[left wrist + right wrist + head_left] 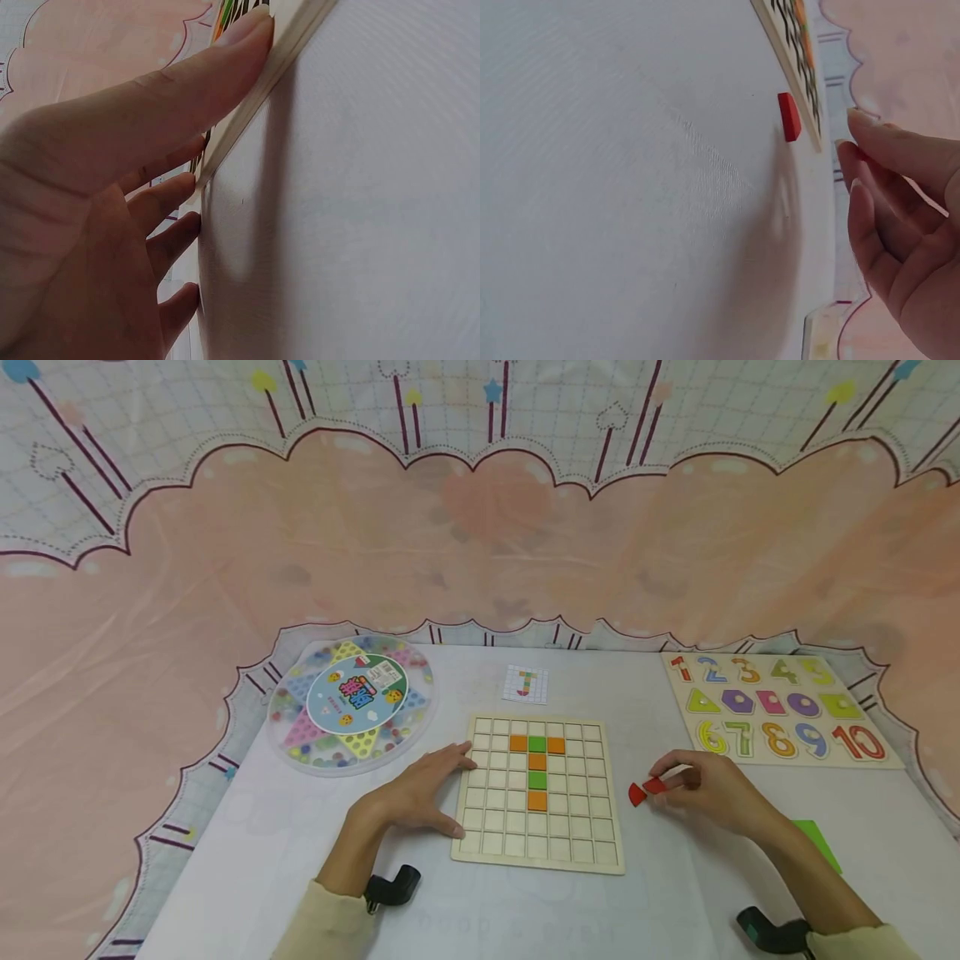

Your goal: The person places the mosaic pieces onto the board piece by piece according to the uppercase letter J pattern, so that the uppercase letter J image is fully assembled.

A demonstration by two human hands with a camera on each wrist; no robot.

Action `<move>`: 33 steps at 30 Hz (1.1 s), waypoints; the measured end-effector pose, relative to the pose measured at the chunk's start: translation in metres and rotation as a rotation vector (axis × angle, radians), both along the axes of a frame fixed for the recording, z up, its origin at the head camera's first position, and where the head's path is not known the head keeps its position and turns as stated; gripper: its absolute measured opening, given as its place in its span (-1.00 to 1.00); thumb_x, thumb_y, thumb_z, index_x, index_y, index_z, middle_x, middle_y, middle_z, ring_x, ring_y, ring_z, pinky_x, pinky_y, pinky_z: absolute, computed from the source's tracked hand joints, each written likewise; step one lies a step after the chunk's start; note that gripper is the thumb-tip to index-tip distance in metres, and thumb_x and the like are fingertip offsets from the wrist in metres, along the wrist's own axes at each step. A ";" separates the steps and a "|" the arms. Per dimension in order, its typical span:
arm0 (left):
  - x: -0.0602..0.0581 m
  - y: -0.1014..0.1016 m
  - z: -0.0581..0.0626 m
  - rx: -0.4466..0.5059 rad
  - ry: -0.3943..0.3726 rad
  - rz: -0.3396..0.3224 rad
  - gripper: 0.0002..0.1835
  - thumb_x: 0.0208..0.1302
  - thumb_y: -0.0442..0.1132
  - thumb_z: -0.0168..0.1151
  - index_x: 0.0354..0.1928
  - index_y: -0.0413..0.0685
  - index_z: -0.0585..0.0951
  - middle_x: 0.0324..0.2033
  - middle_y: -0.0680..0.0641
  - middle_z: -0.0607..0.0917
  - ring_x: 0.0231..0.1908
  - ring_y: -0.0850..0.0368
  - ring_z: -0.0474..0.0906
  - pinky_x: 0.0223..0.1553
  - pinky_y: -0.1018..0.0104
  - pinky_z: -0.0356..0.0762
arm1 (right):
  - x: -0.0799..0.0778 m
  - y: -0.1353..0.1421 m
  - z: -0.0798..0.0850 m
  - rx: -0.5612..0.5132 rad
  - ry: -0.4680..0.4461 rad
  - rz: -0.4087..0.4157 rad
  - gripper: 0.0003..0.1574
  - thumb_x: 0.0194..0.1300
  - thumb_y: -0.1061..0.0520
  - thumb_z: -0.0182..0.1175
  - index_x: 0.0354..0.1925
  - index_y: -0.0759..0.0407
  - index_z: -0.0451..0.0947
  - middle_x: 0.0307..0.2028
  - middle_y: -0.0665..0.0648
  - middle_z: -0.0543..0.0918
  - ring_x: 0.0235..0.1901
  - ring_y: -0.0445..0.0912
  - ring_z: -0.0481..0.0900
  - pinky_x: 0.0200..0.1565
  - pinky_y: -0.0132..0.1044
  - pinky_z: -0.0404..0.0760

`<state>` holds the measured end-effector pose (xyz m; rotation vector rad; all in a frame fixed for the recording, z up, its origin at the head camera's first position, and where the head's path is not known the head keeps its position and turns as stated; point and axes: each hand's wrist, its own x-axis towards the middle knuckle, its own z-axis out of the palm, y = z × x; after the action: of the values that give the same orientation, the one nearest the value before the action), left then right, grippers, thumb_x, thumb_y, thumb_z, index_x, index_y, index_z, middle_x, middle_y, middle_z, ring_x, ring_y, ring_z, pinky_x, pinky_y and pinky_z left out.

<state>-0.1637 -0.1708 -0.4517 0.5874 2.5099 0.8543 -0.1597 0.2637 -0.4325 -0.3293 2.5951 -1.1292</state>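
Observation:
A wooden grid board lies on the table, with orange and green square tiles set in a T shape. My left hand rests at the board's left edge, thumb and fingers spread and touching the rim. To the right of the board, my right hand pinches a red piece between thumb and fingertips, just above the table. Beside it on the table lies another red piece with a curved edge. In the right wrist view, the fingers mostly hide the pinched piece.
Behind the board lies a small pattern card. A round, clear-rimmed game box stands at the left. At the back right is a number and shape puzzle board. Something flat and green lies partly under the right forearm.

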 end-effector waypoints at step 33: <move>-0.001 0.001 0.001 -0.010 -0.020 0.020 -0.05 -0.12 -0.12 0.69 0.38 0.06 0.44 0.64 0.00 0.11 0.65 -0.12 -0.08 0.64 -0.17 -0.03 | 0.001 -0.124 -0.020 -0.134 0.040 0.298 -0.76 0.13 0.11 0.52 -0.18 0.07 0.83 -0.18 -0.05 0.78 -0.13 -0.25 0.66 -0.13 -0.51 0.72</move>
<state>-0.1651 -0.1697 -0.4510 0.5495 2.5047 0.8503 -0.1587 0.1399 -0.4522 -0.7476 2.4030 -1.1984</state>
